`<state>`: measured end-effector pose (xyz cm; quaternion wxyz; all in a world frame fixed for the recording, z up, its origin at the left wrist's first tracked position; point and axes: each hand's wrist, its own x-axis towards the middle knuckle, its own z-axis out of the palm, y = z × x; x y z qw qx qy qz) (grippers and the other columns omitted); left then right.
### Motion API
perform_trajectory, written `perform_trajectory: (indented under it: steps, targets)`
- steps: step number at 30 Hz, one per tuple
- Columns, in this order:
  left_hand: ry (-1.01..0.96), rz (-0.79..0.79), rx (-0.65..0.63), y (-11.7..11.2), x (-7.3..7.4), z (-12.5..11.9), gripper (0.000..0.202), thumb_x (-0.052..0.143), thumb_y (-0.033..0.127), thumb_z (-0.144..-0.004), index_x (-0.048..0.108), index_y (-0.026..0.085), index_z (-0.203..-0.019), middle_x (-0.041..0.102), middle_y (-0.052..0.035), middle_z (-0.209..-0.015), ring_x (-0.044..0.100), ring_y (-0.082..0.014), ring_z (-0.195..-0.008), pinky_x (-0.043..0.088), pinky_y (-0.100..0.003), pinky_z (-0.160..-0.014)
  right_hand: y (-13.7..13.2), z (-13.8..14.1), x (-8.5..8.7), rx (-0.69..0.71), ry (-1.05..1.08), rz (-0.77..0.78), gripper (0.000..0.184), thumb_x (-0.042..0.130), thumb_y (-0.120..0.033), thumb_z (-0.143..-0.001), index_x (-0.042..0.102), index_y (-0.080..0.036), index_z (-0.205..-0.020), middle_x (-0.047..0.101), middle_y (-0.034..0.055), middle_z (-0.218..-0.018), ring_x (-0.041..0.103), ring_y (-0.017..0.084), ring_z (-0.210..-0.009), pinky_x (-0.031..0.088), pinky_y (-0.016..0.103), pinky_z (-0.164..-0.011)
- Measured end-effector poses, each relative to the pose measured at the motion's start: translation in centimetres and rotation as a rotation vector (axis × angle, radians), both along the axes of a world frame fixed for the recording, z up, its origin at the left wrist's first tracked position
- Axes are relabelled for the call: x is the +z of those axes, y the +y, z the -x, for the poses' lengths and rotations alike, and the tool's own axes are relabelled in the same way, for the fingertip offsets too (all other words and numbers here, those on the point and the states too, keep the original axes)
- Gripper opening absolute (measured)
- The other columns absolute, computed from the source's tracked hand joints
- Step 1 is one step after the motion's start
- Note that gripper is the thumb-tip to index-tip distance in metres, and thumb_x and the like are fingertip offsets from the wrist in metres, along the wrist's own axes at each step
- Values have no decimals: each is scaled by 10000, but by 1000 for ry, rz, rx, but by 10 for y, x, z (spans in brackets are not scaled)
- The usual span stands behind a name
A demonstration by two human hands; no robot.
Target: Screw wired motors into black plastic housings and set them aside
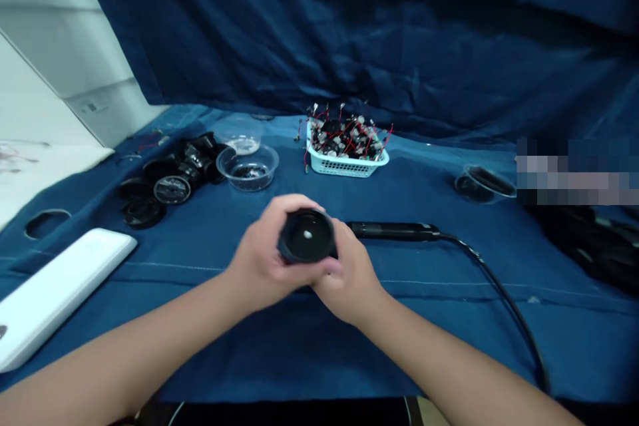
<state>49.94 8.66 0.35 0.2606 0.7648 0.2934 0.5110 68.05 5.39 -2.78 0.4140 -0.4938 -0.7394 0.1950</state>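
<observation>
A round black part [307, 236] with a pale centre and a small white dot faces me over the middle of the blue cloth. My left hand [264, 259] wraps round its left side and top. My right hand [349, 273] closes on its right and lower side, fingers curled under it. Both hands grip the same part. Just behind my right hand a black pen-shaped tool [394, 231] with a cable [504, 293] lies on the cloth.
A white basket [344, 163] holds several small parts with red wires. Two clear plastic bowls [248, 168] stand left of it, beside a pile of black round parts [172, 180]. A white flat device [54, 289] lies at left; a clear lid [482, 183] at right.
</observation>
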Motion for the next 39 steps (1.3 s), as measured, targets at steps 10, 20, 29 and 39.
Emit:
perform_trajectory:
  steps: [10, 20, 29, 39]
  targets:
    - [969, 190, 160, 47, 57, 61, 541, 842, 542, -770, 673, 279, -1212, 755, -45, -1115, 724, -294, -939, 556, -373, -775, 2, -3, 2, -36, 154, -3, 255, 585, -389, -1027, 614, -254, -1242, 660, 91, -1249, 636, 251, -1188, 538, 475, -1065]
    - [1091, -26, 128, 41, 29, -25, 597, 653, 552, -963, 576, 232, -1461, 585, -142, -1531, 551, -376, -1388, 435, -536, -1118, -21, -67, 14, -292, 897, 500, 398, 735, -487, -899, 689, -168, -1134, 765, 139, -1137, 777, 273, -936, 650, 420, -835]
    - [1064, -226, -33, 59, -11, -114, 301, 780, 449, -897, 757, 191, -1051, 757, -103, -1044, 680, -332, -1078, 478, -493, -948, -35, -108, 7, -552, 1639, 677, 324, 653, -150, -919, 604, -41, -1219, 722, 309, -1217, 781, 356, -1101, 693, 394, -862]
    - [796, -448, 83, 12, 3, -91, 317, 528, 407, -1082, 613, 237, -1336, 724, -49, -1202, 621, -225, -1158, 296, -538, -1171, 6, -66, 47, -490, 1853, 213, 54, 662, -186, -868, 618, -182, -836, 660, -30, -745, 686, 136, -662, 696, 366, -739]
